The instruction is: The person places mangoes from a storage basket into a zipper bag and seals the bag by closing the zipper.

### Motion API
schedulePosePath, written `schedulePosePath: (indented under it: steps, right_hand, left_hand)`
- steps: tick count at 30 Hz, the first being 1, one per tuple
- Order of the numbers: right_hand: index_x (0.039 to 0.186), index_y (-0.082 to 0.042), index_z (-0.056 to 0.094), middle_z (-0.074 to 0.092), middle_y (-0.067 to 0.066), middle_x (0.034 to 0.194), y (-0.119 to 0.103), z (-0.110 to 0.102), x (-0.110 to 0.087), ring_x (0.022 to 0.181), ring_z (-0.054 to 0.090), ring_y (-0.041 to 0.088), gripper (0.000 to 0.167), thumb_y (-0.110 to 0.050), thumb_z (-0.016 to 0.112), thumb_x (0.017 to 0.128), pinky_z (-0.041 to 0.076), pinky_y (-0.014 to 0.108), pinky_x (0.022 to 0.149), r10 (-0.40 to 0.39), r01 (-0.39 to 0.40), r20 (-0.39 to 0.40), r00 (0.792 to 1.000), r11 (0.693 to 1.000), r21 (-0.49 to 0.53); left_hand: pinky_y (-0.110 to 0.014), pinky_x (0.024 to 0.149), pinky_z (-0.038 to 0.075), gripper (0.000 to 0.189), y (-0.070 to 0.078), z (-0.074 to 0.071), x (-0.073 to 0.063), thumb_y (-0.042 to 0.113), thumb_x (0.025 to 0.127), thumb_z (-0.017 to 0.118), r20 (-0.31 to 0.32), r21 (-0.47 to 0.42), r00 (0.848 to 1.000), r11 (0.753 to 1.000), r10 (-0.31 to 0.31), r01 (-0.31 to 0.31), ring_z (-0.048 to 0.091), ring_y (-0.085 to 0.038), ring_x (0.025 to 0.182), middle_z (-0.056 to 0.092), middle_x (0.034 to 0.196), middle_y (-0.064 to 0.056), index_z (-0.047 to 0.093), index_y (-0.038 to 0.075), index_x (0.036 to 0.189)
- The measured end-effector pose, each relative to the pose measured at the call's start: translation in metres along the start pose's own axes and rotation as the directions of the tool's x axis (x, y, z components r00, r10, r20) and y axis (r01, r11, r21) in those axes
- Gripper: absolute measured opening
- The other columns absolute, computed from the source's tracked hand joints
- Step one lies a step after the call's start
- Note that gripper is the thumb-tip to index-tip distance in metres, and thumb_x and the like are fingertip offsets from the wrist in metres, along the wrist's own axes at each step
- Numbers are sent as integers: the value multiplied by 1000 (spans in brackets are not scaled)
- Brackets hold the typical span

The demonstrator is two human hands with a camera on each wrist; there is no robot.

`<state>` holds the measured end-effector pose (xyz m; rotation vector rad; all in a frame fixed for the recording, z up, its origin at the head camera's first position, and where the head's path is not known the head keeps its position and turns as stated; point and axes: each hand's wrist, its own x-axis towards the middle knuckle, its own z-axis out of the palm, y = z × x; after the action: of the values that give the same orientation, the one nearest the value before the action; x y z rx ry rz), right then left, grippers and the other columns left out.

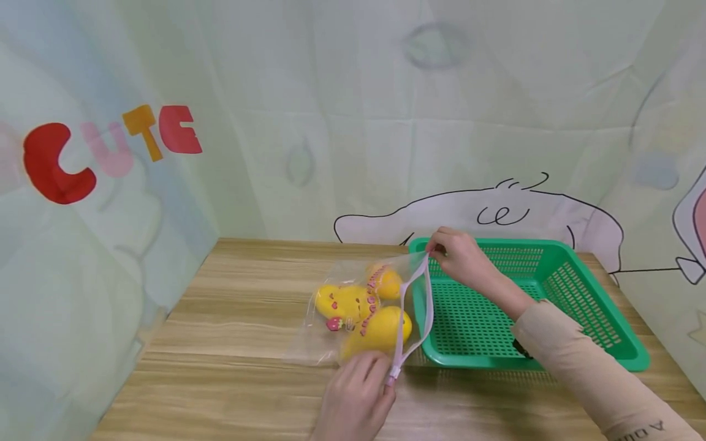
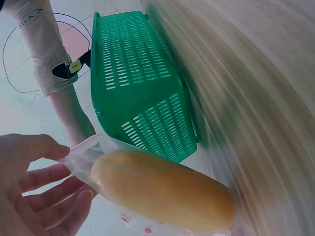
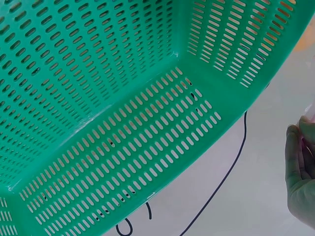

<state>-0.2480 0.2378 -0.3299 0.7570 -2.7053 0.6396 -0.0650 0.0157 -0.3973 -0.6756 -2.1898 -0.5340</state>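
Note:
A clear zip bag with printed pink designs lies on its side, its mouth spread apart toward the basket. Inside are several yellow fruits: a mango-like one nearest me, a lumpy one at the left and a rounder one behind. My left hand pinches the near end of the bag's pale zip strip, beside the slider. At the far end of the mouth, my right hand pinches the other corner, above the basket's far left rim. The left wrist view shows the thumb on the bag's edge.
A green perforated basket stands right of the bag, under my right forearm. Both rest on a wood-grain table. A printed cloth backdrop rises behind the table and along its left side.

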Motion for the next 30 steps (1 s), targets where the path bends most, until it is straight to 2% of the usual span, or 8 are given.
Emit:
schedulePosePath:
  steps: [7, 12, 15, 19, 22, 24, 30]
  right_hand:
    - [85, -4, 68, 66, 7, 86, 1, 0, 0, 76, 63, 18, 7, 3, 66, 85, 56, 29, 65, 5, -5, -2, 1000, 1000, 3]
    - [85, -4, 69, 66, 8, 85, 1, 0, 0, 75, 63, 17, 7, 3, 67, 84, 55, 28, 64, -4, 4, -9, 1000, 1000, 6]
    - [84, -4, 69, 66, 8, 85, 1, 0, 0, 74, 63, 17, 7, 3, 67, 84, 55, 28, 64, -14, 14, -15, 1000, 1000, 8]
    - [84, -4, 69, 66, 8, 84, 0, 0, -1, 74, 63, 17, 7, 3, 67, 84, 55, 28, 64, -21, 21, -18, 1000, 1000, 11]
    - [84, -3, 68, 66, 8, 84, 0, 0, -1, 74, 63, 17, 6, 2, 68, 84, 55, 28, 64, -24, 24, -20, 1000, 1000, 9]
    - [84, -3, 68, 66, 7, 84, 0, 0, -1, 74, 64, 17, 6, 3, 68, 83, 56, 28, 64, -25, 26, -21, 999, 1000, 9]
    - [84, -3, 68, 66, 7, 83, -1, -1, 0, 74, 64, 17, 6, 3, 68, 83, 56, 27, 63, -26, 27, -21, 999, 999, 18]
  left_hand:
    - [-23, 72, 57, 12, 0, -1, -4, 20, 83, 61, -2, 3, 1000, 1000, 9, -9, 67, -10, 81, 70, 92, 2, 70, 12, 88]
    - [-24, 72, 58, 33, 1, -2, -5, 24, 101, 42, -20, 7, 1000, 1000, 21, -21, 69, -11, 80, 72, 92, 0, 70, 11, 89]
    - [-24, 72, 58, 42, 0, -3, -5, 25, 104, 33, -31, 3, 999, 1000, 22, -22, 69, -11, 80, 72, 91, 1, 70, 10, 89]
    - [-22, 74, 57, 24, -1, -6, -7, 18, 96, 48, -19, -17, 1000, 1000, 7, -7, 69, -10, 81, 72, 91, 0, 70, 9, 90]
    - [-21, 74, 57, 20, -2, -8, -8, 17, 92, 52, -14, -27, 1000, 1000, -4, 4, 69, -10, 80, 72, 90, 0, 70, 9, 90]
    - [-21, 73, 58, 21, -3, -10, -8, 17, 93, 51, -21, -28, 1000, 1000, -11, 11, 69, -10, 79, 72, 89, 0, 70, 8, 90]
    - [-21, 69, 58, 40, -5, -15, -6, 21, 103, 35, -52, -20, 998, 999, -26, 25, 68, -11, 76, 71, 85, 0, 69, 8, 87]
